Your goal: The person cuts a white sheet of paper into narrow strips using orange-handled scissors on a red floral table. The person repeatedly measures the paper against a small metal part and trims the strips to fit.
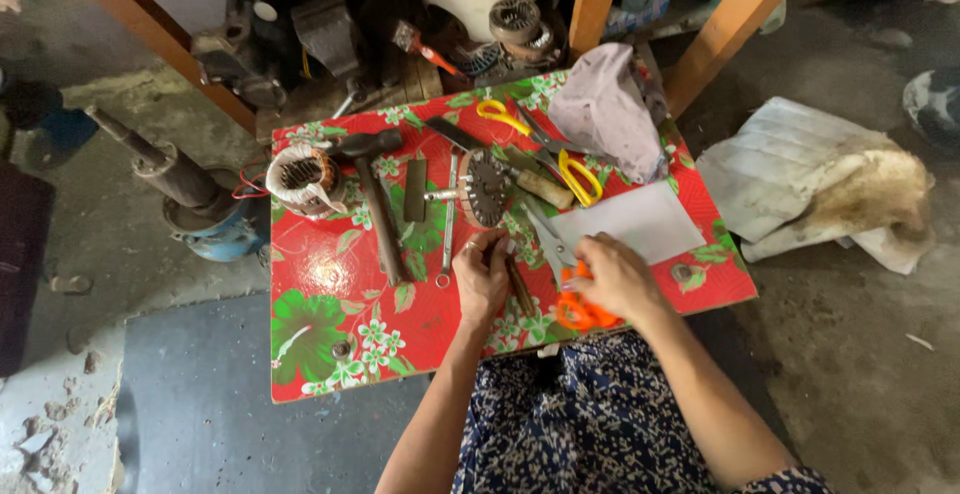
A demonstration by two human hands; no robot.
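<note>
My left hand (481,279) rests on the red flowered tabletop (330,339), fingers curled near a small wooden-handled tool (519,287); whether it grips anything is hidden. My right hand (612,276) lies over the orange handles of a pair of scissors (572,306), whose blades point up toward a white sheet of paper (632,221). Just beyond my hands sits a motor rotor on a shaft (483,189).
A hammer (378,206), a wrench (447,219), a copper-wound stator (303,180), yellow-handled scissors (575,169) and a grey cloth (605,109) lie on the table. Machine parts crowd the back, orange wooden posts (728,29) stand behind, and crumpled sacking (820,179) lies on the right.
</note>
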